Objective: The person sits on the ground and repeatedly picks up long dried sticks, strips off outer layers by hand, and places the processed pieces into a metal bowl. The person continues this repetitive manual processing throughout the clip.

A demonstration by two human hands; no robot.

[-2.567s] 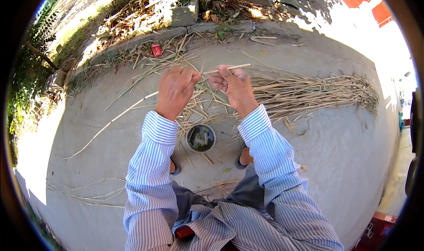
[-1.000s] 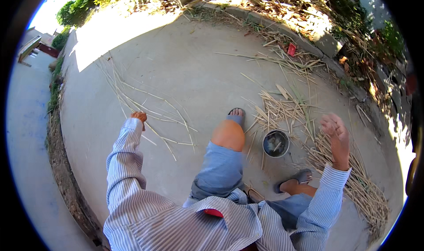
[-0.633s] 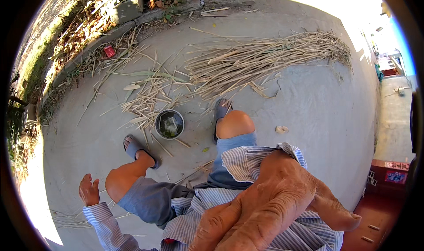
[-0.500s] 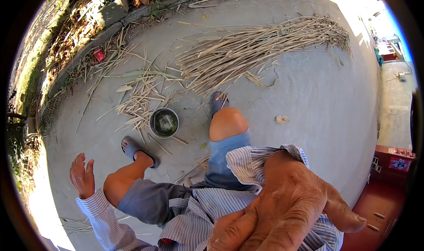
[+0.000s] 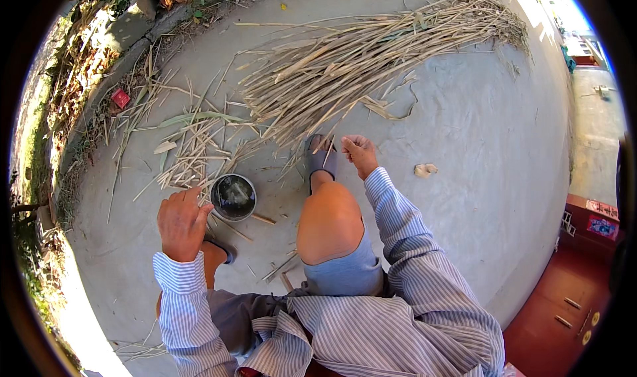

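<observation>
My left hand [image 5: 181,226], back upward, has its fingers stretched forward and its thumb apart, nothing visible in it. Just right of it stands a round bucket [image 5: 255,201] with dark liquid inside. My right hand [image 5: 359,154] is closed in a pinch beside my right foot; anything between the fingertips is too small to make out. Beyond that hand lies a large bundle of dry stalks [image 5: 371,62], fanned out toward the left. Short cut stalk pieces [image 5: 192,151] are scattered on the concrete between the bucket and the bundle.
A curb [image 5: 126,68] with dry leaves and plants runs along the left side, a small red packet [image 5: 120,98] beside it. On the concrete floor [image 5: 478,171] to the right lies a pale lump [image 5: 424,170]. A red cabinet [image 5: 557,297] stands at lower right.
My right hand has gone from close in front of the camera down and forward to beside my right foot, now pinched. My left hand has moved right and forward, up to the bucket.
</observation>
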